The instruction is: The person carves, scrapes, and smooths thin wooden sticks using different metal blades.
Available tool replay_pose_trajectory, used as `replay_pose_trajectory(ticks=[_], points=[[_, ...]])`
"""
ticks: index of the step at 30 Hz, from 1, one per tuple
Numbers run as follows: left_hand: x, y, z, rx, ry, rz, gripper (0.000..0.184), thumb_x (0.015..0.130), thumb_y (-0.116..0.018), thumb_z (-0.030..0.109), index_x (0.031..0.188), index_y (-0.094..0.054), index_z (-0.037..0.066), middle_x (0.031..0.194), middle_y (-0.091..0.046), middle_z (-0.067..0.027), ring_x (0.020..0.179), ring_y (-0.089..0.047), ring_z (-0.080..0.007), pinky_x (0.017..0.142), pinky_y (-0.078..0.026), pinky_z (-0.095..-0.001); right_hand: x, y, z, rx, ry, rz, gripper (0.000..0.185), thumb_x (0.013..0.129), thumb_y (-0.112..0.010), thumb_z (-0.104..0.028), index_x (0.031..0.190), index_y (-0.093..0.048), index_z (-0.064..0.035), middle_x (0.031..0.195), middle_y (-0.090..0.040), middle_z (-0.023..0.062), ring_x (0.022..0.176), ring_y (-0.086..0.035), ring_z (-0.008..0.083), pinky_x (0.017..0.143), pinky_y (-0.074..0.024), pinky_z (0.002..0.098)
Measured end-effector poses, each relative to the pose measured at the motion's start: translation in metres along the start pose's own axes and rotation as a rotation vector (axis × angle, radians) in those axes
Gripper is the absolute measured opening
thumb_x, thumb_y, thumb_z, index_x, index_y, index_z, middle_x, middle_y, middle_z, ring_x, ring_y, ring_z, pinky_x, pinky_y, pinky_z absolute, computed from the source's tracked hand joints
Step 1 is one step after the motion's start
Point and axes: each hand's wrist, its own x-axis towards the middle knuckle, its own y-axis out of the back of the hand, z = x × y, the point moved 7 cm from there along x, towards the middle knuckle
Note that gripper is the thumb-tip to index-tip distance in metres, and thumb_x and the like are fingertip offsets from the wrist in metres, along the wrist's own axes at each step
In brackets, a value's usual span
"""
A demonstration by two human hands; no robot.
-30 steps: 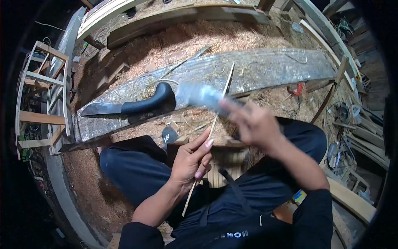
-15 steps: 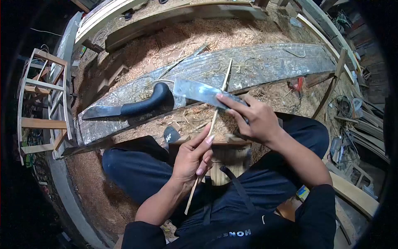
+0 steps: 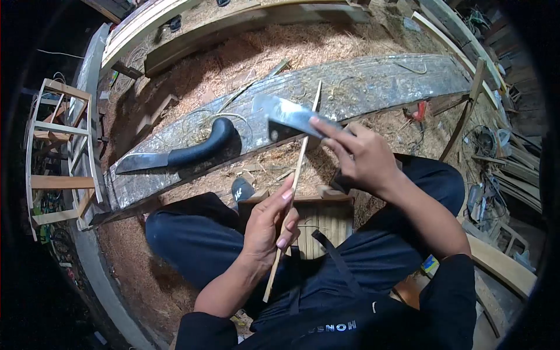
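My left hand point(image 3: 267, 224) pinches a thin pale strip of wood point(image 3: 301, 160), which slants up and away from my lap. In my right hand point(image 3: 367, 157) is a broad-bladed knife point(image 3: 286, 114), its index finger stretched along the shiny blade. The blade crosses over the strip's upper part; whether it touches cannot be made out. The knife's handle is mostly hidden by the hand. On the long weathered board point(image 3: 379, 84) beyond lies another knife point(image 3: 201, 147) with a thick, curved black handle, apart from both hands.
Wood shavings point(image 3: 233, 64) cover the ground around the board. A slatted wooden frame point(image 3: 64, 151) stands at the left. A red-handled tool point(image 3: 419, 111) lies near the board's right part. Wooden pieces point(image 3: 519, 181) are piled at the right. A small wooden block point(image 3: 312, 219) sits between my legs.
The knife in my right hand has lifted slightly away from me and its blade has tilted. My left hand keeps its hold on the strip, almost unmoved.
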Motion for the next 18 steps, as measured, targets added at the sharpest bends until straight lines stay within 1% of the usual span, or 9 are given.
replay_pose_trajectory(ticks=[2, 4, 6, 8, 10, 12, 14, 16, 18], points=[[0.003, -0.002, -0.003, -0.025, -0.021, -0.021, 0.044, 0.102, -0.055, 0.02, 0.145, -0.048, 0.015, 0.06, -0.048, -0.0001, 0.034, -0.034, -0.0064, 0.035, -0.03, -0.0202, -0.013, -0.006, -0.032, 0.026, 0.118, -0.133, 0.045, 0.097, -0.057, -0.037, 0.142, -0.05, -0.0418, 0.067, -0.052, 0.0078, 0.045, -0.049, 0.0133, 0.039, -0.0447, 0.0302], [0.005, -0.001, -0.002, -0.021, -0.006, -0.024, 0.044, 0.102, -0.055, 0.021, 0.146, -0.047, 0.016, 0.06, -0.047, 0.0, 0.034, -0.033, -0.0067, 0.036, -0.031, -0.0208, -0.022, -0.009, -0.055, 0.154, 0.269, 0.036, 0.046, 0.097, -0.057, -0.038, 0.142, -0.049, -0.0431, 0.064, -0.049, 0.0051, 0.043, -0.045, 0.0118, 0.036, -0.041, 0.0274], [0.002, 0.0, 0.001, 0.016, -0.044, -0.033, 0.045, 0.102, -0.054, 0.022, 0.146, -0.046, 0.014, 0.058, -0.047, -0.0001, 0.033, -0.033, -0.0068, 0.037, -0.032, -0.0212, -0.015, -0.011, -0.028, 0.015, 0.079, -0.098, 0.044, 0.097, -0.057, -0.036, 0.141, -0.052, -0.0397, 0.064, -0.05, 0.007, 0.044, -0.051, 0.0157, 0.038, -0.0438, 0.0315], [0.0, -0.004, 0.002, 0.027, -0.034, -0.004, 0.045, 0.103, -0.053, 0.023, 0.146, -0.045, 0.011, 0.057, -0.047, 0.0002, 0.033, -0.033, -0.0067, 0.038, -0.033, -0.0215, -0.005, -0.007, -0.01, 0.018, 0.081, 0.057, 0.045, 0.098, -0.056, -0.035, 0.142, -0.05, -0.0397, 0.066, -0.051, 0.0086, 0.045, -0.052, 0.0169, 0.04, -0.045, 0.0326], [0.001, -0.004, 0.0, 0.033, -0.018, -0.025, 0.045, 0.103, -0.053, 0.022, 0.146, -0.044, 0.009, 0.057, -0.046, 0.0005, 0.033, -0.033, -0.0065, 0.038, -0.033, -0.0218, -0.017, -0.007, -0.042, 0.087, 0.149, -0.1, 0.045, 0.097, -0.057, -0.035, 0.141, -0.052, -0.0387, 0.066, -0.051, 0.0082, 0.046, -0.053, 0.0192, 0.041, -0.0466, 0.0348], [0.002, -0.002, -0.001, 0.055, 0.001, 0.036, 0.044, 0.103, -0.053, 0.022, 0.144, -0.046, 0.008, 0.057, -0.046, 0.0007, 0.033, -0.033, -0.0065, 0.037, -0.032, -0.0215, -0.022, -0.009, -0.051, 0.142, 0.165, -0.142, 0.046, 0.096, -0.058, -0.036, 0.141, -0.051, -0.0393, 0.067, -0.051, 0.0082, 0.046, -0.054, 0.0201, 0.041, -0.0474, 0.0365], [0.005, -0.003, 0.001, 0.052, -0.026, 0.022, 0.043, 0.103, -0.053, 0.024, 0.142, -0.049, 0.007, 0.058, -0.048, 0.0002, 0.033, -0.034, -0.0068, 0.037, -0.032, -0.0205, -0.011, -0.007, -0.031, 0.028, 0.098, -0.122, 0.05, 0.091, -0.063, -0.025, 0.14, -0.056, -0.0325, 0.067, -0.047, 0.0075, 0.053, -0.054, 0.0213, 0.048, -0.0474, 0.0354], [0.007, -0.004, 0.0, 0.04, -0.054, -0.001, 0.042, 0.103, -0.054, 0.025, 0.141, -0.05, 0.007, 0.059, -0.048, 0.0004, 0.034, -0.034, -0.0067, 0.036, -0.031, -0.0201, -0.012, -0.007, -0.034, 0.042, 0.087, -0.091, 0.05, 0.091, -0.064, -0.026, 0.14, -0.055, -0.0333, 0.066, -0.047, 0.0078, 0.051, -0.052, 0.0223, 0.047, -0.0462, 0.0362], [0.004, 0.0, -0.001, 0.056, -0.02, 0.008, 0.044, 0.103, -0.053, 0.024, 0.143, -0.048, 0.007, 0.059, -0.047, 0.0008, 0.034, -0.035, -0.0064, 0.035, -0.031, -0.0207, -0.018, -0.004, -0.05, 0.089, 0.177, -0.173, 0.047, 0.093, -0.062, -0.026, 0.139, -0.056, -0.0315, 0.066, -0.047, 0.0085, 0.053, -0.052, 0.0232, 0.049, -0.0458, 0.0368]])
